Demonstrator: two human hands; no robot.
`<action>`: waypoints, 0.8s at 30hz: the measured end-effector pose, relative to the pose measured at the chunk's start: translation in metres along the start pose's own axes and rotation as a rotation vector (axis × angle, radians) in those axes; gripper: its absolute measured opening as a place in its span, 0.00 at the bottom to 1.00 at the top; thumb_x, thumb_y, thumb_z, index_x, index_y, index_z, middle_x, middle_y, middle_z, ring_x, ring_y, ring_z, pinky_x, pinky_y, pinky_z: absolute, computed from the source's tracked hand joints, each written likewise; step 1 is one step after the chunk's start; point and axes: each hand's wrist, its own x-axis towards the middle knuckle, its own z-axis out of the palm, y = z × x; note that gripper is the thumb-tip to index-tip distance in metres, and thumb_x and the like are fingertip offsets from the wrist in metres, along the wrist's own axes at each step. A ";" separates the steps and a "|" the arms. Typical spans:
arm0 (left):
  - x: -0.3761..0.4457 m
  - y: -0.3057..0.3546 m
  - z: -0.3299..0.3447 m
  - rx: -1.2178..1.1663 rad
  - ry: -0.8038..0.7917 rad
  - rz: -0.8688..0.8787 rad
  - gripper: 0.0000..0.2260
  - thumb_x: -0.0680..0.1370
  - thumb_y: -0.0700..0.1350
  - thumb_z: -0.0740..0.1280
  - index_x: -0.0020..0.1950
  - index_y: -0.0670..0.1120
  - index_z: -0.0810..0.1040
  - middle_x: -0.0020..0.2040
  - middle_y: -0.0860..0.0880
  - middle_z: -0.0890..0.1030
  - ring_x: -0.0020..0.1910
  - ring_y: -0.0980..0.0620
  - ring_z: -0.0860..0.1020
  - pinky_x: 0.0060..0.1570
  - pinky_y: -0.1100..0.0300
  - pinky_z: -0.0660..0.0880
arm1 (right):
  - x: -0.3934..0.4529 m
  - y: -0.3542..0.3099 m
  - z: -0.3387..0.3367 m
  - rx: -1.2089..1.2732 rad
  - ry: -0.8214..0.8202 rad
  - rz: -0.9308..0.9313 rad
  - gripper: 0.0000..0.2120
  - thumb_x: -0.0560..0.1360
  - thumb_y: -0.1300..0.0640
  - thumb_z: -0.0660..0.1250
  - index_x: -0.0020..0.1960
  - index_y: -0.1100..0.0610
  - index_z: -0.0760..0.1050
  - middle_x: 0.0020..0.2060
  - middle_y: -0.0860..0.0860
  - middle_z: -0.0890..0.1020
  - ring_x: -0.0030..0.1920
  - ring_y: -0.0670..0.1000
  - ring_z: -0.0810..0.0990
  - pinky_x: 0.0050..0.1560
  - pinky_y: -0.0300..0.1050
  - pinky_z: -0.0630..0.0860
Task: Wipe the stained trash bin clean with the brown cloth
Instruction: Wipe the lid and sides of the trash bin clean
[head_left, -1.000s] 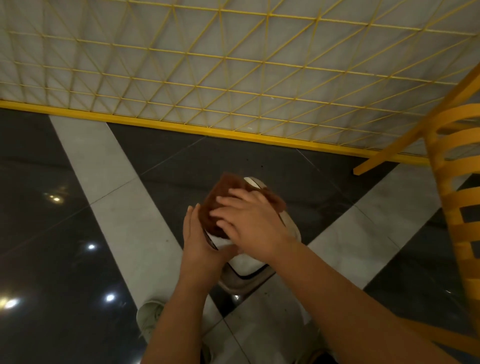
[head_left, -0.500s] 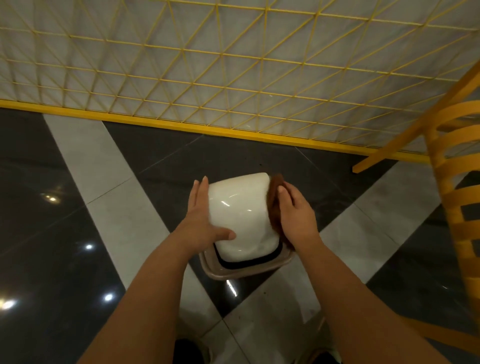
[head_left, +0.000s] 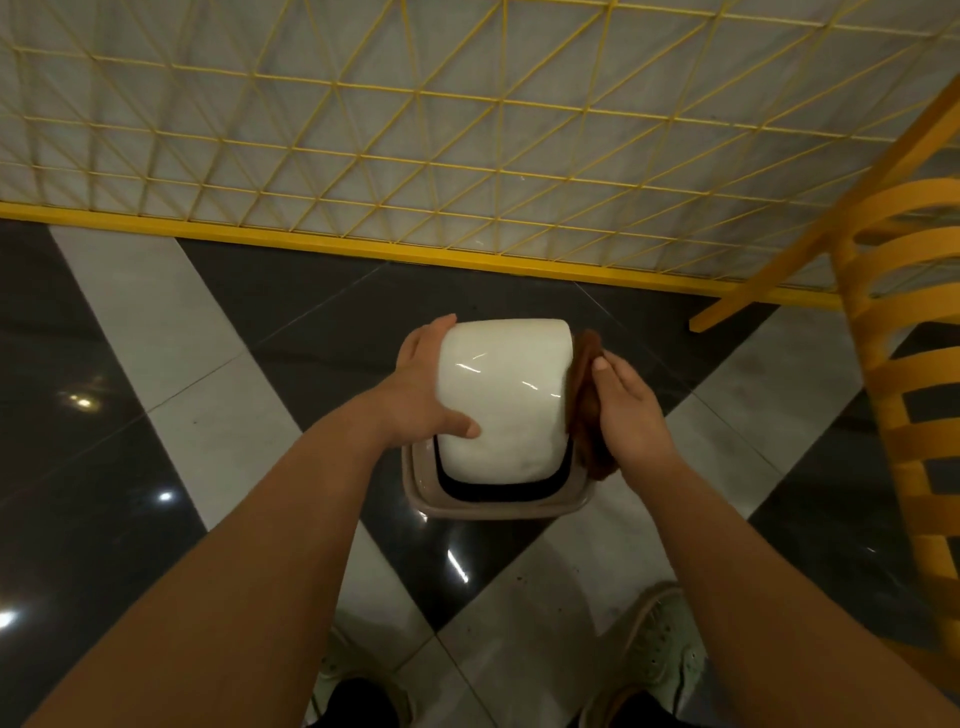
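- The small white glossy plastic trash bin (head_left: 501, 400) with its beige rim stands on the dark-and-pale tiled floor (head_left: 171, 395), just in front of the person's feet and near the yellow wire-grid wall panel (head_left: 415, 130) on the far side.
- The left hand (head_left: 423, 387) lies against the bin's left flank, fingers fairly straight up the side and thumb resting across the domed white top. As I read it, this hand is there to brace the bin so it does not slide or turn under the wiping.
- The right hand (head_left: 626, 410) presses the bunched brown cloth (head_left: 587, 405) flat against the bin's right flank, fingers extended over the fabric, not curled round it; an open palm spreads pressure over more surface.
- The two hands sit apart, one on each side, with the bin squeezed between them.
- Both forearms reach forward and down from the near edge, roughly parallel, wrists turned inward towards the bin.
- A yellow slatted chair (head_left: 904, 364) stands at the right, well apart from the bin.
- No stain is plainly visible on the top from here.
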 end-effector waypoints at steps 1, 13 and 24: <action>0.004 0.002 0.000 0.011 -0.006 -0.004 0.55 0.62 0.43 0.80 0.75 0.60 0.46 0.74 0.53 0.50 0.62 0.54 0.59 0.58 0.56 0.64 | 0.005 -0.004 -0.002 -0.009 -0.015 0.006 0.17 0.80 0.42 0.53 0.66 0.42 0.69 0.55 0.44 0.75 0.56 0.48 0.73 0.59 0.48 0.68; 0.009 0.001 -0.003 0.072 -0.025 -0.025 0.55 0.63 0.43 0.79 0.75 0.60 0.43 0.74 0.55 0.48 0.67 0.50 0.60 0.62 0.52 0.64 | -0.065 0.052 0.007 -0.233 0.101 0.036 0.09 0.81 0.45 0.53 0.60 0.38 0.65 0.45 0.38 0.74 0.42 0.39 0.74 0.38 0.32 0.66; -0.019 -0.001 -0.005 -0.113 0.051 -0.138 0.67 0.58 0.48 0.82 0.71 0.63 0.26 0.77 0.54 0.36 0.76 0.49 0.43 0.72 0.43 0.52 | -0.100 0.067 -0.007 -0.241 0.162 0.181 0.12 0.81 0.51 0.57 0.62 0.49 0.74 0.49 0.47 0.78 0.46 0.45 0.75 0.52 0.43 0.70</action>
